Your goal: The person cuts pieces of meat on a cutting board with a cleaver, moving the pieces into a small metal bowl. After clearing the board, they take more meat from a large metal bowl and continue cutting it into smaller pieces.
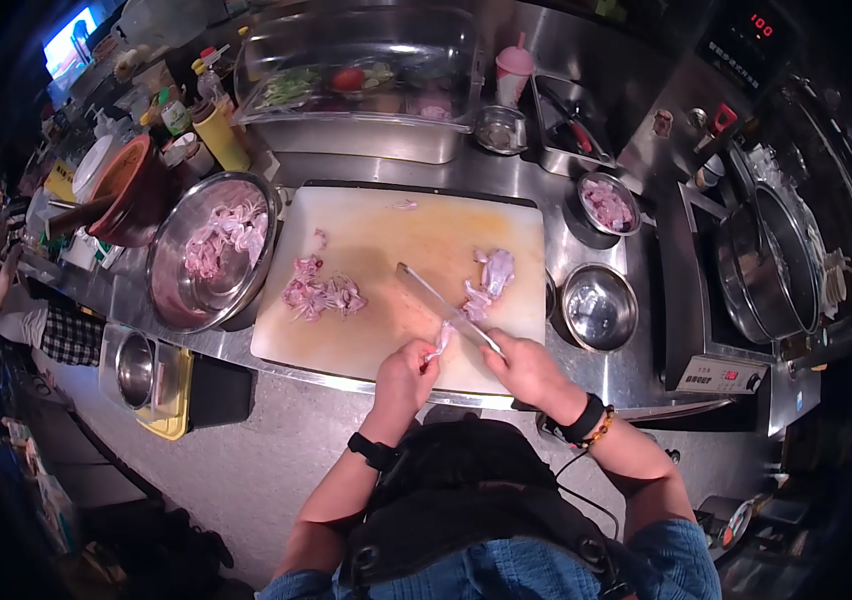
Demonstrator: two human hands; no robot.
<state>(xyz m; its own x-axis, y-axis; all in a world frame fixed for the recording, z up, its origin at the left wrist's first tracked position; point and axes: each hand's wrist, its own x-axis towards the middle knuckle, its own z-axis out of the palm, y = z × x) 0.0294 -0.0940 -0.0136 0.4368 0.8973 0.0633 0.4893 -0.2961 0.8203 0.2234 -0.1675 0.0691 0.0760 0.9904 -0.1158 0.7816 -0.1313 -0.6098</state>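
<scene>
My left hand [408,378] pinches the end of a small pale piece of raw meat [443,338] near the front edge of the white cutting board [376,235]. In my right hand [536,378] is a knife [436,297], its blade pointing up and left across the board, close against that piece. Right of the blade lies a pile of pale greyish-pink raw meat [492,277]. On the board's left side sits a pinker heap of meat pieces [324,292] with thin ends. A small scrap [404,205] rests near the back edge.
Left of the board stands a large steel bowl [168,285] with raw meat. At right are a small bowl of meat [608,205], a steel bowl [600,308] and a cooker [711,370] near a large pot [746,275]. Behind stands a clear-lidded container [356,135]. A person [31,315] is at far left.
</scene>
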